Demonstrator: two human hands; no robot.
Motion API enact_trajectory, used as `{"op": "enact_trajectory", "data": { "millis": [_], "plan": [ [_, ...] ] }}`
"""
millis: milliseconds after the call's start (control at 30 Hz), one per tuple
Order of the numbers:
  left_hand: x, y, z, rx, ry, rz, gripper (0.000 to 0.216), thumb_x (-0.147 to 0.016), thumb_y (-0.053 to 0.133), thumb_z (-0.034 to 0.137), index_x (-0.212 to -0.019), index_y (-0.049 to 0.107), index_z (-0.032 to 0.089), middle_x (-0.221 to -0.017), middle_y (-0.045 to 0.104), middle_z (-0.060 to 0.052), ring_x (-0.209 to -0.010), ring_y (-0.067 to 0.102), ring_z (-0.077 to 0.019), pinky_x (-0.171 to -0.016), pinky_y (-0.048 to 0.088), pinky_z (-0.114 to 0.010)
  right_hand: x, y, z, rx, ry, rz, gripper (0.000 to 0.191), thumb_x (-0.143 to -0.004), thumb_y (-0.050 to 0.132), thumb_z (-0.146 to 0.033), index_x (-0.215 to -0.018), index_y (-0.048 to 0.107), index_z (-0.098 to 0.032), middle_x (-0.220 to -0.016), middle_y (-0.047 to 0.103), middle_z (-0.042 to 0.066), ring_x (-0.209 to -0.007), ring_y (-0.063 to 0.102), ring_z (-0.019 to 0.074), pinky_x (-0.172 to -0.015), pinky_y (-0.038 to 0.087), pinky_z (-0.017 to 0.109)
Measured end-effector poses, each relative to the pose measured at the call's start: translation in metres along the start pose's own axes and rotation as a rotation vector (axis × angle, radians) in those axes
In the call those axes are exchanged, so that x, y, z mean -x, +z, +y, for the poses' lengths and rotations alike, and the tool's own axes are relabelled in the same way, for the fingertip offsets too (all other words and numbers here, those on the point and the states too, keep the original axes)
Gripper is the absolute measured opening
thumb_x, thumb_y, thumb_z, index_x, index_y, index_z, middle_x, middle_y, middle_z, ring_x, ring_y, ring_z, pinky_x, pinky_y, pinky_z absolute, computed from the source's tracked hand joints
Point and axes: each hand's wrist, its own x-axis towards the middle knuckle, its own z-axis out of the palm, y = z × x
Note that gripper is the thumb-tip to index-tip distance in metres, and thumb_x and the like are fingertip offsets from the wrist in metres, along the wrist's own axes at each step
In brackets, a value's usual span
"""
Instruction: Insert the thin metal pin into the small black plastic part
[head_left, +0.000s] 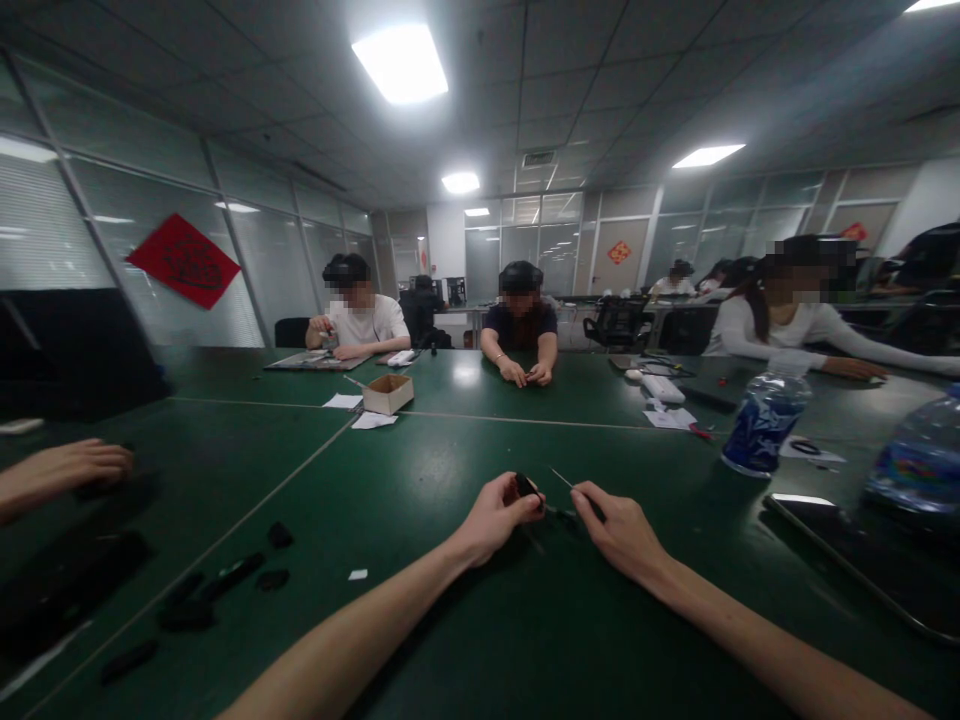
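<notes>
My left hand (pixel 496 518) is closed around a small black part (pixel 527 490), pinched between thumb and fingers; its exact kind is too small to tell. Opposite it, my right hand (pixel 621 532) grips a slim pointed metal tool (pixel 561 477), whose tip points up and left, apart from the black part. Whether this is a tweezer or a thin driver I cannot make out. Below and between the hands, a dark small piece (pixel 564 517) shows blurred against the green table (pixel 450 640).
Several black pieces (pixel 232 572) and a white scrap (pixel 358 575) lie left. On the right are a phone (pixel 862 560) and water bottles (pixel 766 420). A small open box (pixel 388 395) stands farther off. Co-workers sit across the table; another person's hand (pixel 71 470) rests at far left.
</notes>
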Motion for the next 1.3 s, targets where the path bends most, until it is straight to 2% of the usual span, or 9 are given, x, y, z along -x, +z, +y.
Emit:
{"op": "enact_trajectory", "data": {
  "millis": [167,400,533,667,800,1033,1200,1300],
  "plan": [
    [-0.003,-0.001,-0.002,0.007,0.010,0.109,0.029,-0.069,0.070,0.031,-0.086,0.054,0.013,-0.088,0.058,-0.006,-0.080,0.056,-0.0144,-0.079,0.047,-0.032,0.000,0.000,0.003,-0.015,0.025,0.041,0.038,-0.093,0.025,-0.044,-0.090,0.055,-0.020,-0.065,0.060,0.001,-0.055,0.059,0.0171,-0.053,0.042,0.027],
    [-0.004,-0.001,-0.003,-0.028,-0.022,0.097,0.016,-0.068,0.051,0.014,-0.083,0.049,0.017,-0.074,0.054,0.000,-0.065,0.054,-0.0112,-0.064,0.045,-0.026,-0.001,-0.002,0.000,-0.074,0.082,0.025,0.036,-0.092,0.028,-0.047,-0.088,0.054,-0.021,-0.062,0.057,0.000,-0.054,0.057,0.0164,-0.053,0.042,0.027],
    [-0.002,-0.002,-0.002,-0.106,0.002,0.043,0.012,-0.067,0.045,0.012,-0.078,0.046,0.018,-0.069,0.052,0.002,-0.061,0.052,-0.0108,-0.061,0.043,-0.025,-0.003,-0.006,0.001,-0.153,0.153,0.085,0.037,-0.090,0.031,-0.050,-0.083,0.054,-0.022,-0.060,0.055,-0.001,-0.053,0.055,0.0158,-0.051,0.041,0.027],
    [0.004,0.001,0.005,-0.382,0.053,0.006,0.007,-0.074,0.050,0.023,-0.075,0.046,0.018,-0.062,0.048,0.004,-0.058,0.048,-0.0108,-0.060,0.039,-0.024,-0.009,-0.006,0.012,-0.367,0.313,0.186,0.038,-0.087,0.035,-0.052,-0.077,0.054,-0.020,-0.059,0.051,-0.002,-0.051,0.051,0.0140,-0.045,0.039,0.024],
    [0.010,0.007,0.011,-0.725,0.094,-0.007,0.029,-0.079,0.052,0.043,-0.068,0.051,0.017,-0.062,0.048,0.003,-0.059,0.044,-0.0110,-0.057,0.033,-0.023,-0.013,-0.004,0.022,-0.615,0.454,0.159,0.037,-0.084,0.040,-0.054,-0.079,0.052,-0.019,-0.052,0.041,-0.007,-0.041,0.041,0.0103,-0.038,0.034,0.022],
    [0.010,0.019,0.006,-0.966,0.099,-0.018,0.032,-0.075,0.055,0.050,-0.074,0.055,0.019,-0.063,0.054,0.001,-0.057,0.046,-0.0133,-0.056,0.032,-0.025,-0.014,0.000,0.019,-0.656,0.439,0.138,0.035,-0.083,0.042,-0.053,-0.080,0.052,-0.019,-0.051,0.040,-0.007,-0.041,0.039,0.0099,-0.038,0.032,0.022],
    [-0.004,0.039,-0.001,-1.025,0.075,0.052,0.043,-0.064,0.060,0.063,-0.070,0.057,0.020,-0.058,0.053,-0.002,-0.060,0.050,-0.0202,-0.068,0.037,-0.035,-0.016,0.002,0.018,-0.599,0.394,0.100,0.037,-0.081,0.041,-0.054,-0.076,0.053,-0.020,-0.048,0.039,-0.007,-0.039,0.040,0.0109,-0.038,0.032,0.022],
    [-0.017,0.054,-0.005,-1.124,0.054,0.051,0.040,-0.068,0.057,0.059,-0.067,0.058,0.019,-0.059,0.056,-0.008,-0.068,0.056,-0.0268,-0.073,0.040,-0.042,-0.015,0.003,0.021,-0.566,0.353,0.102,0.036,-0.082,0.041,-0.053,-0.075,0.053,-0.020,-0.049,0.041,-0.006,-0.041,0.041,0.0117,-0.038,0.034,0.023]
  ]
}}
